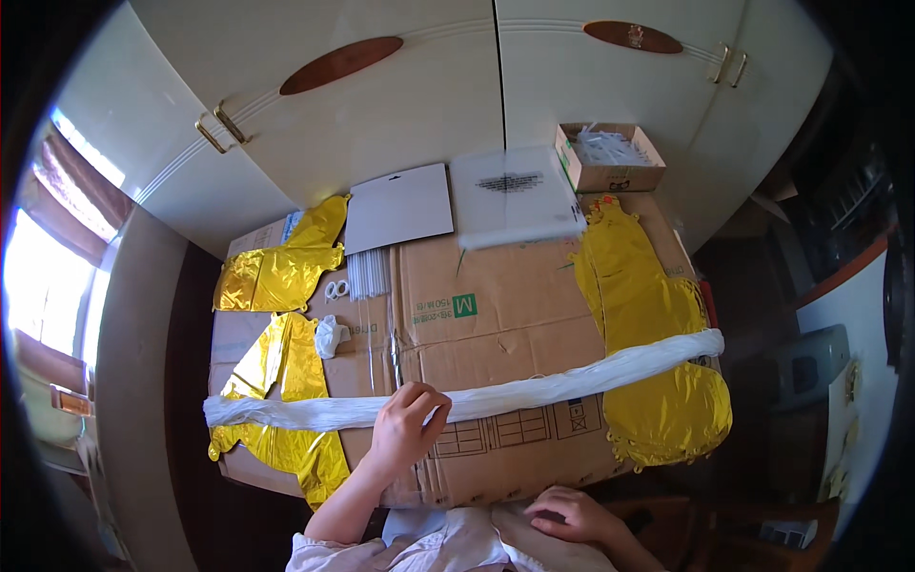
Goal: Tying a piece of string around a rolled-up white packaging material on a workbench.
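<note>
A long bundle of white strands (pixel 562 384) lies across the cardboard-covered table from left to right. My left hand (pixel 408 426) is over its middle, fingers curled in and thumb against the forefinger. Whether it pinches a strand there is too fine to see. Low at the table's front edge, close to my clothing, my right hand (pixel 569 516) has its fingers bent inward; what may be in them is hidden. Yellow-gold foil balloons, flat and uninflated, lie under both ends of the bundle: a left pile (pixel 295 357) and a right stack (pixel 634 276).
At the back are a grey-white card (pixel 400 208), a clear plastic bag (pixel 515 200) and an open box (pixel 615 176) of clear plastic pieces. Thin translucent tubes (pixel 369 276), white rings (pixel 336 290) and crumpled white material (pixel 331 337) lie left of centre. Cabinet doors (pixel 381 124) stand behind.
</note>
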